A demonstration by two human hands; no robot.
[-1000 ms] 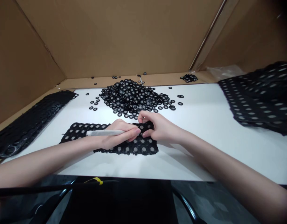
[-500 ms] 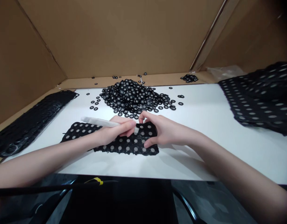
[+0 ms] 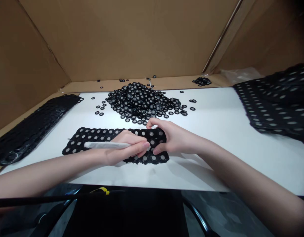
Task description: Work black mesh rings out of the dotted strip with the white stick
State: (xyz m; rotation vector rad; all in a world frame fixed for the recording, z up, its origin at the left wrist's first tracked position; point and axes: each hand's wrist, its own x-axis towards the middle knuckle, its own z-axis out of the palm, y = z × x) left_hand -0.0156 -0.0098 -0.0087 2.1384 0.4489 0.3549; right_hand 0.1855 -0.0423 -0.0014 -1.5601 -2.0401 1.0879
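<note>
My left hand (image 3: 128,146) is closed round a slim white pen-like stick (image 3: 106,144). The stick's tip end sits by my fingertips, over a black rubbery sheet (image 3: 90,136) with rows of pale round dots. That sheet lies flat on the white tabletop, its middle partly covered by my left hand. At the sheet's right end, my right hand (image 3: 175,136) grips it, thumb pressed on the dotted face and index finger bent at the far edge. Just beyond both hands rises a heap of small black rings with pale centres (image 3: 139,100).
Long black strips of joined rings (image 3: 35,126) lie along the left side. A larger black dotted sheet (image 3: 277,105) is heaped at the right, near a clear plastic bag (image 3: 240,75). A small ring pile (image 3: 202,81) lies at the back. Cardboard walls (image 3: 132,39) enclose the table.
My left hand and the white stick have moved toward me and slightly right across the dotted sheet. My right hand stays at the sheet's right end.
</note>
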